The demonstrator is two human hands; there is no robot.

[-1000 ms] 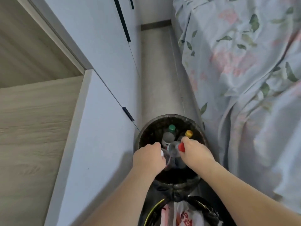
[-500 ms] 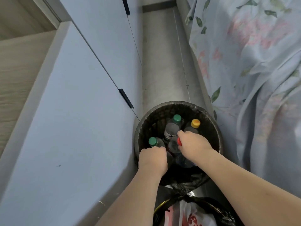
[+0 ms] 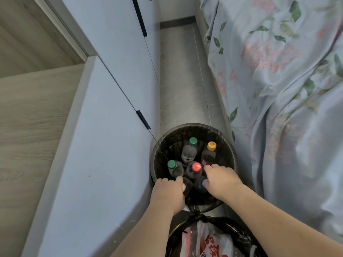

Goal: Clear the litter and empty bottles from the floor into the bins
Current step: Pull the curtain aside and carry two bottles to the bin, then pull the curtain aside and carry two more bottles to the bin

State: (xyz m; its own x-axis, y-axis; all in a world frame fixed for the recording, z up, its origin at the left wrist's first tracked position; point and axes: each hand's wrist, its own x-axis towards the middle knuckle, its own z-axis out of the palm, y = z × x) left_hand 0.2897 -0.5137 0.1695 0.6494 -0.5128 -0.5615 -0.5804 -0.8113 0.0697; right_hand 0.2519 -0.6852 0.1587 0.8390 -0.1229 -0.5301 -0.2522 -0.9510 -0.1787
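Note:
A round bin with a black liner stands on the floor and holds several clear plastic bottles upright. Their caps are green, yellow, green and red. My left hand reaches over the bin's near left rim, its fingers curled around a white-capped bottle. My right hand is inside the near right side, its fingers closed over a blue-capped bottle. Both bottles' bodies are mostly hidden by my hands.
A second bin lined with a black bag sits nearer to me and holds a white and red plastic bag. Pale blue cabinets line the left, a floral bedcover hangs on the right, and a narrow grey floor strip runs between.
My right hand has let go of the red-capped bottle, which now stands in the bin, and has moved to the blue-capped one. Both hands have sunk lower into the bin. The camera has tilted.

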